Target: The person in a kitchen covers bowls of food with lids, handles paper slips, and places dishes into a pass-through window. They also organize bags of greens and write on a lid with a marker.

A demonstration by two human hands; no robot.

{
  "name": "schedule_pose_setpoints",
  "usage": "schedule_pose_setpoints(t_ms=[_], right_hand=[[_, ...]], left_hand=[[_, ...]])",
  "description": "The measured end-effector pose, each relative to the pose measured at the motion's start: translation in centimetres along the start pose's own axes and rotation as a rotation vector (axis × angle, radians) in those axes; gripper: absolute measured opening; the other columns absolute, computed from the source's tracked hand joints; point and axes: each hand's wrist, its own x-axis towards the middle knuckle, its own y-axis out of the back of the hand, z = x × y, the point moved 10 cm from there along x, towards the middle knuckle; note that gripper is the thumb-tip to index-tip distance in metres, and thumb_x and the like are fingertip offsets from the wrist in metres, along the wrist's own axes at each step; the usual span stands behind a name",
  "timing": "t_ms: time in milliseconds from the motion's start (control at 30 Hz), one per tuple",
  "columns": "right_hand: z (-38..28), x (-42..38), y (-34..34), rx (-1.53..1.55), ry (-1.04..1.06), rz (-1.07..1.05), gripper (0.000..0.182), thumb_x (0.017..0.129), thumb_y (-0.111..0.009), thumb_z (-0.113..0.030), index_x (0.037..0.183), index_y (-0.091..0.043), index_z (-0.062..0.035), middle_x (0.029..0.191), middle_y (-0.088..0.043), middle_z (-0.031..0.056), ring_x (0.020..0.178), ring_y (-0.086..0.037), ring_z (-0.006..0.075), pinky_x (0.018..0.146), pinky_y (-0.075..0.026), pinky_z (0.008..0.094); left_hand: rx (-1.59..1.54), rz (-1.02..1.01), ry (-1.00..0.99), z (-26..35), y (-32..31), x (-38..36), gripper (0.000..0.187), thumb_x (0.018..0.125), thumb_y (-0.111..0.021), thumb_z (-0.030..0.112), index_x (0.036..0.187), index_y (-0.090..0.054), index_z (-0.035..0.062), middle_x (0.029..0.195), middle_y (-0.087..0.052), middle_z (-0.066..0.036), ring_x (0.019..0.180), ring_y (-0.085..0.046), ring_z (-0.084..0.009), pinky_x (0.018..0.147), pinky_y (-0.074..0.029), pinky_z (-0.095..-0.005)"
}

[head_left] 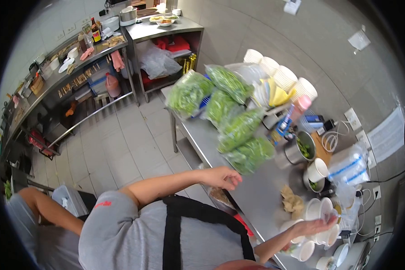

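Observation:
My left hand (222,178) hovers by the front edge of the steel table (252,198), fingers loosely curled and a little apart, with nothing in them. Closest to it lie clear plastic bags of green leafy vegetables (249,153). Over on the right, my right hand (316,226) reaches across a cluster of white tubs (305,250), fingers stretched out and slightly blurred. A crumpled brown cloth or paper (292,202) rests beside these tubs.
Stacked white bowls (285,78), a pink-capped bottle (301,103) and a steel pot of greens (301,148) line the wall side. Charger cables (333,139) hang there. Another person's arm (54,211) is at lower left. A long steel counter (54,81) runs along the far wall.

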Motion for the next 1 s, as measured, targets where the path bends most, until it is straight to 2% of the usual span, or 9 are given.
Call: schedule_pose_setpoints(t_ms=[33,133,233,333,533,600,700,900,1000], right_hand=[[-3.2,-1.3,-2.5,0.106,-0.006,-0.002,0.070,0.088,-0.035,-0.056,0.125,-0.038,0.0027,0.128,-0.042,0.0168,0.120,-0.038,0.0292,0.101,-0.027,0.0412],[-10.4,-5.0,-9.8,0.254,0.083,-0.080,0.067,0.090,-0.031,-0.054,0.126,-0.036,0.0022,0.128,-0.040,0.0150,0.119,-0.038,0.0277,0.096,-0.031,0.0387],[-18.7,-7.1,-16.7,0.295,0.241,-0.126,0.069,0.090,-0.026,-0.056,0.123,-0.038,0.0024,0.127,-0.042,0.0153,0.117,-0.039,0.0279,0.093,-0.032,0.0417],[-28.2,-7.8,-21.4,0.325,0.403,-0.163,0.065,0.090,-0.031,-0.053,0.123,-0.039,0.0020,0.126,-0.042,0.0169,0.117,-0.038,0.0296,0.095,-0.029,0.0419],[-39.6,-9.2,-33.0,0.252,0.761,-0.239,0.049,0.088,-0.044,-0.041,0.121,-0.045,-0.0037,0.124,-0.043,0.0173,0.115,-0.039,0.0348,0.096,-0.028,0.0427],[-41.9,-9.7,-38.2,0.170,0.861,-0.271,0.044,0.086,-0.050,-0.035,0.120,-0.047,-0.0068,0.123,-0.044,0.0166,0.114,-0.040,0.0349,0.095,-0.028,0.0425],[-42.1,-8.6,-47.8,0.051,0.856,-0.299,0.043,0.082,-0.056,-0.030,0.119,-0.049,-0.0102,0.121,-0.046,0.0147,0.112,-0.042,0.0336,0.092,-0.032,0.0434],[-38.4,-8.5,-70.2,-0.212,0.622,-0.458,0.047,0.081,-0.058,-0.033,0.121,-0.048,-0.0102,0.122,-0.046,0.0136,0.110,-0.045,0.0318,0.086,-0.040,0.0454],[-39.5,-10.9,-78.9,-0.327,0.520,-0.601,0.050,0.079,-0.059,-0.034,0.122,-0.047,-0.0105,0.124,-0.045,0.0138,0.111,-0.045,0.0317,0.087,-0.040,0.0457]], left_hand=[[0.092,-0.017,-0.051,0.3,2.2,-2.5,0.043,0.082,-0.061,0.014,0.121,-0.046,0.0032,0.106,-0.057,-0.008,0.076,-0.059,-0.0117,0.067,-0.048,-0.0236],[0.134,0.026,-0.007,0.2,9.4,-10.2,0.045,0.082,-0.061,0.012,0.123,-0.045,0.0030,0.108,-0.056,-0.007,0.080,-0.058,-0.0119,0.072,-0.048,-0.0254],[0.084,0.203,-0.055,0.1,16.2,-16.7,0.044,0.082,-0.060,0.009,0.123,-0.045,0.0031,0.110,-0.056,-0.008,0.085,-0.057,-0.0116,0.076,-0.047,-0.0262],[-0.049,0.279,0.027,-1.6,21.6,-21.0,0.043,0.082,-0.059,0.007,0.123,-0.046,0.0028,0.111,-0.056,-0.008,0.089,-0.056,-0.0117,0.079,-0.047,-0.0270],[-0.048,0.389,0.036,-3.4,31.7,-24.3,0.041,0.082,-0.060,0.007,0.120,-0.048,0.0023,0.111,-0.056,-0.007,0.089,-0.055,-0.0112,0.079,-0.046,-0.0265],[0.009,0.387,0.045,-3.3,35.4,-24.5,0.041,0.081,-0.061,0.008,0.120,-0.049,0.0021,0.111,-0.056,-0.007,0.089,-0.055,-0.0115,0.078,-0.046,-0.0266],[0.094,0.393,0.070,-2.7,41.4,-24.4,0.040,0.081,-0.062,0.010,0.118,-0.050,0.0022,0.111,-0.056,-0.007,0.088,-0.056,-0.0120,0.076,-0.047,-0.0268],[0.263,0.337,0.140,-3.3,53.8,-23.1,0.038,0.081,-0.062,0.010,0.117,-0.050,0.0029,0.109,-0.057,-0.008,0.086,-0.057,-0.0128,0.075,-0.046,-0.0268],[0.241,0.359,0.172,-3.7,60.3,-23.6,0.040,0.080,-0.062,0.012,0.117,-0.050,0.0028,0.108,-0.057,-0.010,0.085,-0.058,-0.0150,0.073,-0.048,-0.0281]])
